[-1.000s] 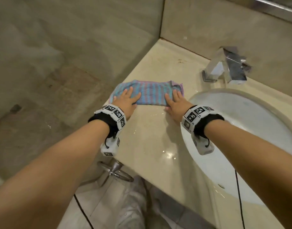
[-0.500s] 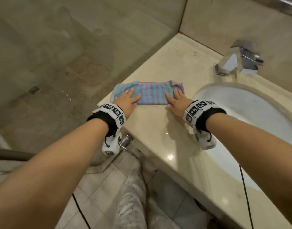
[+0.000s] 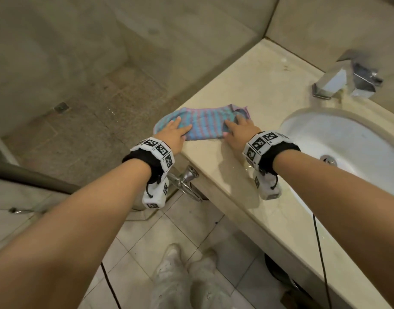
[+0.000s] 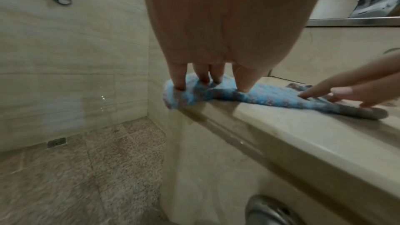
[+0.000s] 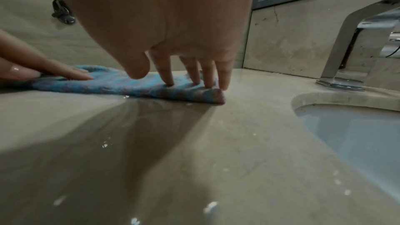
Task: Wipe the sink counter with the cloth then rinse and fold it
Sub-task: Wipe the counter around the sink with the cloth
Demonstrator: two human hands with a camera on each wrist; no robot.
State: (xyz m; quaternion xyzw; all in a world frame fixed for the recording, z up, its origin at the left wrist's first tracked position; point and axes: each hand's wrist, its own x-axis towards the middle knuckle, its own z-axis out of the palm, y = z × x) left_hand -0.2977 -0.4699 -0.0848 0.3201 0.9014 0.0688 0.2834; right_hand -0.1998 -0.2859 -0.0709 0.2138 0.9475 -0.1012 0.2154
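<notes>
**Folded cloth: handling notes**

Left hand [image 3: 173, 133] and right hand [image 3: 239, 130] press with straight fingers on the blue-and-purple striped folded cloth [image 3: 202, 123], on the beige marble counter [image 3: 247, 197] at its left end. Likely soft, damp, limp; pinch corners.

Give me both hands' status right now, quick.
Left hand: open, straight fingers pressing the cloth at its left end.
Right hand: open, fingers pressing the cloth's right end.
</notes>
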